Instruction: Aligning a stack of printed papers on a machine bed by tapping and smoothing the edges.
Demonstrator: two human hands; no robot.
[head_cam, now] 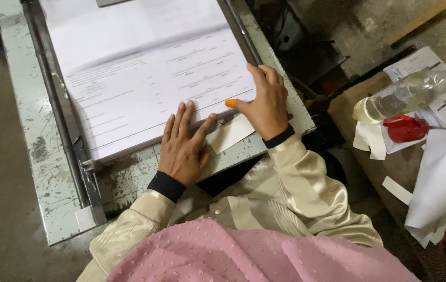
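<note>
left hand [182, 149] flat, fingers spread, on near edge of paper stack [144, 78]; right hand [267, 102] fingers together, orange thumb cap [231, 103]. sheets light, floppy, slippery; grip by edges.

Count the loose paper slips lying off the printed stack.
3: one slip between the hands, folded slips beside the red object, one strip lower right. Others may be hidden.

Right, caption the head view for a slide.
Both hands, left and right, press flat on a stack of printed sheets.
</note>
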